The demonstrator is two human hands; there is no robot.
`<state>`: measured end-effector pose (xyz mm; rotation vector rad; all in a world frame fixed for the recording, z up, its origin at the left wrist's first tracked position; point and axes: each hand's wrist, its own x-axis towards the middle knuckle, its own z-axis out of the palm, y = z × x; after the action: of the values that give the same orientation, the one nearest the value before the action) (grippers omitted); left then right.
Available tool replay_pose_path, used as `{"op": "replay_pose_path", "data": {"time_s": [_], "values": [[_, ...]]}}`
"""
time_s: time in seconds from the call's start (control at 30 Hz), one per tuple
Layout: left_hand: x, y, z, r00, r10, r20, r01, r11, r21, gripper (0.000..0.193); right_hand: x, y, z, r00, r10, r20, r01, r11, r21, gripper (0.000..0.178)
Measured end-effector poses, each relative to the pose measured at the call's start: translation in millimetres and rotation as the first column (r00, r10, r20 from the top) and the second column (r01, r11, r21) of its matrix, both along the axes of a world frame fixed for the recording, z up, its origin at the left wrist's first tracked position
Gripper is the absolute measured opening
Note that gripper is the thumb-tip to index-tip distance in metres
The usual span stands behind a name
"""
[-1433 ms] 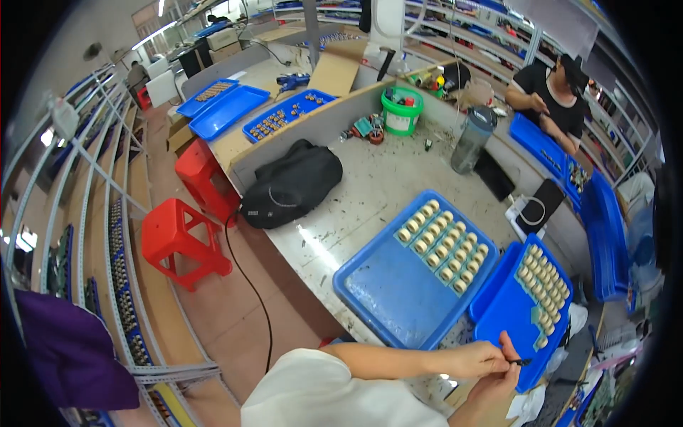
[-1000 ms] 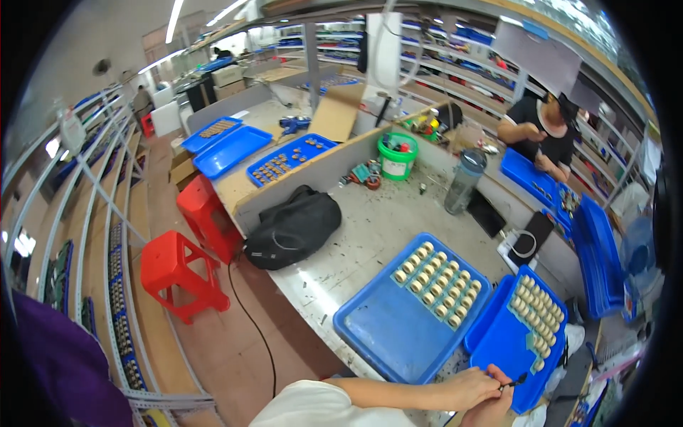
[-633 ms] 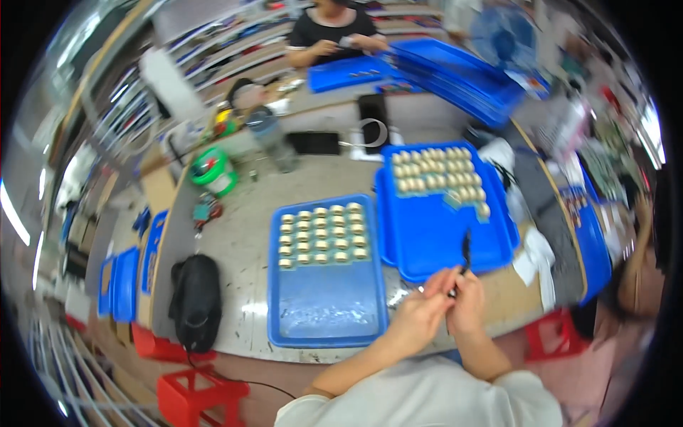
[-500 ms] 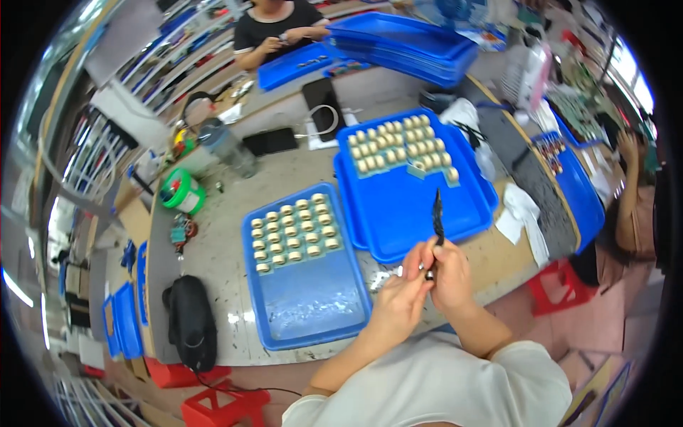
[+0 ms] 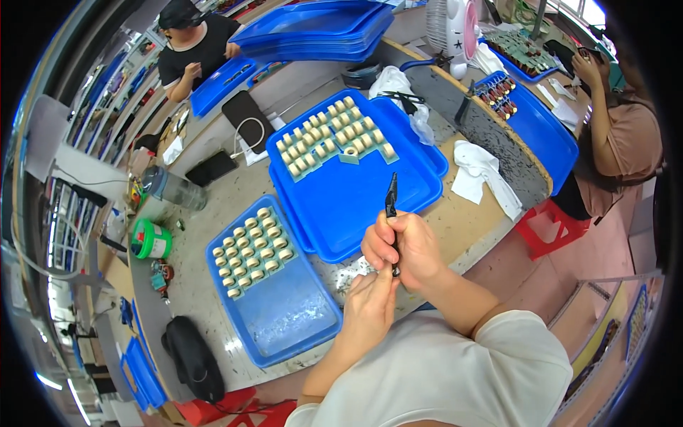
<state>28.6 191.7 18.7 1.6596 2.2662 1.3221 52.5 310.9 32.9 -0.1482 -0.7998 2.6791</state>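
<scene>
My right hand [image 5: 414,249] is closed around a slim black pointed tool [image 5: 391,196], whose tip points away from me over the near part of the bright blue tray [image 5: 356,213]. Just below it, the fingers of my left hand [image 5: 368,302] are pinched together by the tool's lower end; what they hold is hidden. Small green boards with cream ring-shaped parts [image 5: 324,135] stand in rows in the far half of that tray. One board [image 5: 349,155] sits askew at the rows' near edge. More such pieces [image 5: 252,249] fill the far part of a paler blue tray [image 5: 284,327] to the left.
Left on the bench are a green tub [image 5: 151,239], a clear bottle [image 5: 173,188] and a black pouch [image 5: 192,359]. Phones [image 5: 244,117] lie farther back. White cloth [image 5: 484,174] rests at right. Stacked blue trays [image 5: 313,35] and a fan [image 5: 452,32] stand beyond; other people sit left and right.
The view has swung to the right, so the bench appears shifted left and turned. Both hands stay together at the black tool, the right one now wrapped further round it.
</scene>
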Motion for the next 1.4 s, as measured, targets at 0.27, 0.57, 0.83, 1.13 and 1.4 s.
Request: {"op": "replay_pose_path", "data": {"time_s": [0.27, 0.57, 0.83, 1.13, 1.4], "values": [[-57, 47, -8, 0.977, -0.184, -0.111, 0.176, 0.981, -0.081, 0.021, -13, 70, -29, 0.995, -0.029, 0.095, 0.038, 0.995, -0.093, 0.030], [-113, 162, -39, 0.966, 0.088, -0.242, -0.123, 0.983, -0.133, 0.032, -17, 125, -48, 0.987, -0.137, -0.089, 0.120, 0.978, -0.168, 0.037], [-124, 172, -50, 0.980, 0.092, -0.178, -0.121, 0.981, -0.154, 0.029, -19, 131, -47, 0.943, -0.333, 0.003, 0.332, 0.940, -0.076, 0.028], [-75, 60, 27, 0.616, -0.068, 0.785, -0.206, 0.948, 0.244, 0.033, -15, 125, -57, 0.941, -0.334, -0.049, 0.323, 0.934, -0.152, 0.008], [-28, -22, 16, 0.322, -0.291, 0.901, -0.525, 0.736, 0.426, 0.038, -6, 30, -10, 0.967, -0.242, -0.082, 0.255, 0.907, 0.336, 0.005]]}}
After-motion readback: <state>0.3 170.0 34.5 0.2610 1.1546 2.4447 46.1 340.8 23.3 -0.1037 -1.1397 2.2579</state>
